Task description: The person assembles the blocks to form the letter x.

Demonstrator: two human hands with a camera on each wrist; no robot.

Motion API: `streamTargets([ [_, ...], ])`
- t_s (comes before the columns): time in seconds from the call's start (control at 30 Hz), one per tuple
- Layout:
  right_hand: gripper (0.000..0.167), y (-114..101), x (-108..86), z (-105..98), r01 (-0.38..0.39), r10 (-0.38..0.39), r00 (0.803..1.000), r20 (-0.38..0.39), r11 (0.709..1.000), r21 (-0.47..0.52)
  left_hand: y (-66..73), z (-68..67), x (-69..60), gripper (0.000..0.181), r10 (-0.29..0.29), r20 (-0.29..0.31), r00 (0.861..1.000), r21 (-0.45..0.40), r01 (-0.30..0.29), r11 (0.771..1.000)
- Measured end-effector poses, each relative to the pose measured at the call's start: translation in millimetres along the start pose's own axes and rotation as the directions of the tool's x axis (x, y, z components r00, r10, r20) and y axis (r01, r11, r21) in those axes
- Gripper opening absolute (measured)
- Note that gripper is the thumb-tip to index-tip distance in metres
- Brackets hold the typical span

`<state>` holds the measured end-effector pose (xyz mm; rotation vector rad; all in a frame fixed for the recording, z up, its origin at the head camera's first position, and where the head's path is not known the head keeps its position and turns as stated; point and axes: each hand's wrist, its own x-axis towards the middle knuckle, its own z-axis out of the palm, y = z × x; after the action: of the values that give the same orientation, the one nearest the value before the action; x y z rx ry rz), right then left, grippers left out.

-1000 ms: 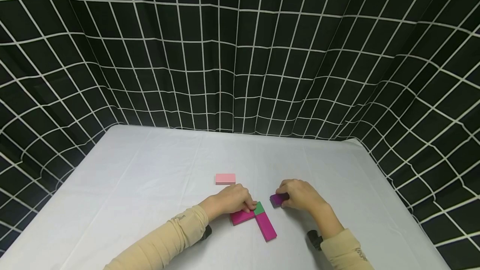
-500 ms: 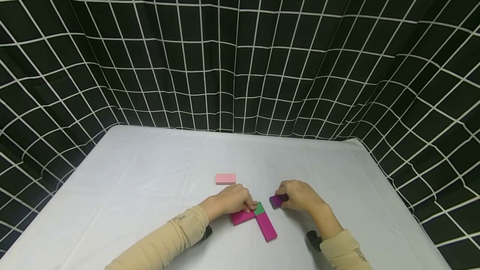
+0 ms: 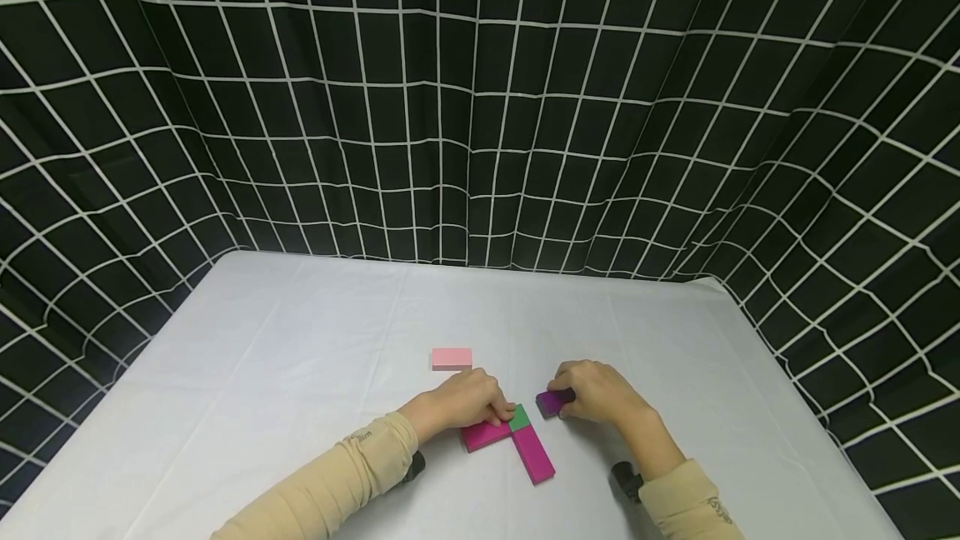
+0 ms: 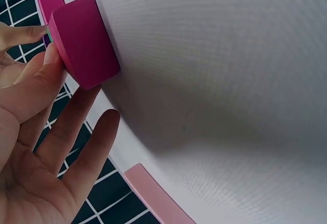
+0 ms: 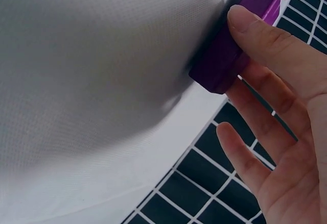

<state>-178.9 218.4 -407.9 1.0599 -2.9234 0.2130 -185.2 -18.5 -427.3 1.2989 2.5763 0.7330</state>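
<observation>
In the head view, a white-covered worktop (image 3: 300,340) stretches to a black curtain (image 3: 480,107) ruled with white lines. The person's left hand (image 3: 467,398) is over a magenta block (image 3: 486,435), its fingers brought together near the right end, one fingertip at the edge of a green block (image 3: 519,417). From the green block's near side a second magenta block (image 3: 534,455) runs on in line with it, slanting toward the person. A pink block (image 3: 452,358) lies apart, beyond the left hand. Over to the right, the right hand (image 3: 600,392) holds a purple block (image 3: 553,401), which is near the green block with a gap between. In the left wrist view, thumb and fingers pinch the magenta block, the outer fingers spread loosely; only a thin edge of green shows, and the pink block is at the bottom. In the right wrist view, the thumb presses one side of the purple block with fingers behind it, the little finger held away; whether the block touches the cloth I cannot tell.
</observation>
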Motion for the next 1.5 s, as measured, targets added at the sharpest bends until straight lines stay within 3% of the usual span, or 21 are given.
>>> streamTargets([
  [0.33, 0.026, -2, 0.9, 4, 0.039, -0.039, 0.999, -0.015, 0.999, 0.01, 0.7, 0.1, 0.4, 0.017, -0.019, 0.005, 1.0, 0.002, 0.019, 1.0],
  [1.5, 0.026, -15, 7.0, 0, 0.068, -0.068, 0.998, 0.007, 0.998, 0.011, 1.5, 0.3, 1.1, 0.015, -0.029, 0.003, 1.0, 0.019, 0.029, 0.999],
])
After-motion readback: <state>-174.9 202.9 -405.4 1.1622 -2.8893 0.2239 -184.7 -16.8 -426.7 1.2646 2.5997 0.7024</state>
